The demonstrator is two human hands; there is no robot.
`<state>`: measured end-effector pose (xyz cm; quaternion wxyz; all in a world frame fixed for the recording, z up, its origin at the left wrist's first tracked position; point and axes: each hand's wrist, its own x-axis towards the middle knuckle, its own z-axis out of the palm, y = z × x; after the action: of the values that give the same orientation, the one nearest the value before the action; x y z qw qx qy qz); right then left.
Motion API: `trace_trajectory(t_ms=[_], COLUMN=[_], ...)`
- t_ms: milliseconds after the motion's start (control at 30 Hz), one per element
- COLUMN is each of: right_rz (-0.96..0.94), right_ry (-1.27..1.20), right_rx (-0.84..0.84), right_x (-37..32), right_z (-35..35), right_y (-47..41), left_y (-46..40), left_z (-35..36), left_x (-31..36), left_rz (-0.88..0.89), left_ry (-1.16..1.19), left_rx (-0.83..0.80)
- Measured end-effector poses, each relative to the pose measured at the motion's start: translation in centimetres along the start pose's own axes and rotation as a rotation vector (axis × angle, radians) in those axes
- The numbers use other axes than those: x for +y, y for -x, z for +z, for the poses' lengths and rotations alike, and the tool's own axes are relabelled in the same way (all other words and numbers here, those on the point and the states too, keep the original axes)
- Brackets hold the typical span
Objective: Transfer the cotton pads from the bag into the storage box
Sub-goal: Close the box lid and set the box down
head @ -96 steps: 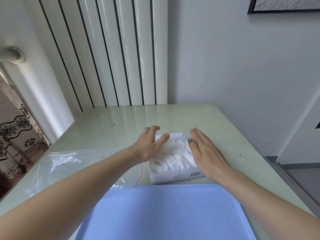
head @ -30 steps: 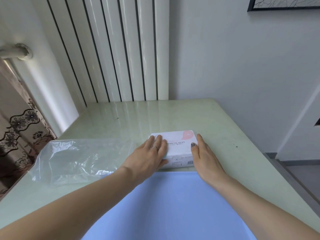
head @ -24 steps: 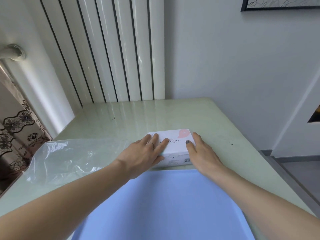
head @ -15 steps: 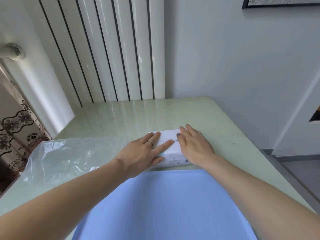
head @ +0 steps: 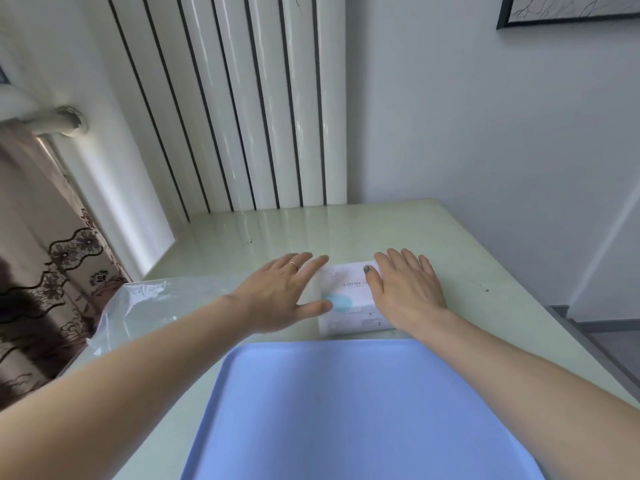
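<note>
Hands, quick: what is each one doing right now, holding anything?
Left hand: open, fingers spread beside the storage box, gripping nothing.
Right hand: open, lying flat on the box lid.

A bright corner room, as I see it from the head camera.

I see a pale green glossy table (head: 398, 230) pushed into the corner, its top reflecting the white radiator (head: 242, 105) of tall vertical fins with dark gaps that stands behind it. Right of that runs a plain white wall (head: 467, 126), with the corner of a black-framed picture (head: 568, 10) at the top. On my left hangs a brown curtain (head: 41, 265) with a floral lace edge, beside a strip of daylight, and a pale pipe (head: 45, 121) enters the wall. Grey floor (head: 609, 344) shows at far right.
</note>
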<state>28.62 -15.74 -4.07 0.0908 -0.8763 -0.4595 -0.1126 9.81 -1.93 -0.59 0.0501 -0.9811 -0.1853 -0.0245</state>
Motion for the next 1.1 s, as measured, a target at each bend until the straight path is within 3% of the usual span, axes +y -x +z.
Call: trace_trajectory(t_ms=[167, 300, 500, 667, 767, 967, 1100], right_rz=[-0.072, -0.069, -0.010, 0.304, 0.431, 0.549, 0.767], right_ry=[-0.127, -0.317, -0.731, -1.513, -1.816, -1.675, -1.260], right_rx=[0.017, -0.050, -0.122, -0.157, -0.110, 0.298, 0.624], right_x=[-3.6, -5.5, -7.6, -7.2, -5.0, 0.6, 6.6], right_z=[-1.2, -2.7, -6.8, -12.0, -15.0, -17.9, -18.4], right_y=[0.5, 1.0, 2.5, 3.1, 4.1, 6.6, 10.8], left_y=[3.7, 5.4, 5.3, 4.2, 3.9, 2.7, 0.5], left_z=[0.6, 1.4, -3.2, -9.2, -11.9, -14.0, -12.8], left_x=[-3.3, -3.7, -2.2, 1.2, 5.3, 15.4, 23.2], left_rz=[-0.440, -0.461, -0.373, -0.203, -0.100, 0.095, 0.091], left_ry=[0.062, 0.072, 0.108, 0.521, 0.907, 1.224, 1.282], left_rx=[-0.215, -0.234, 0.018, 0.452, 0.491, 0.455, 0.271])
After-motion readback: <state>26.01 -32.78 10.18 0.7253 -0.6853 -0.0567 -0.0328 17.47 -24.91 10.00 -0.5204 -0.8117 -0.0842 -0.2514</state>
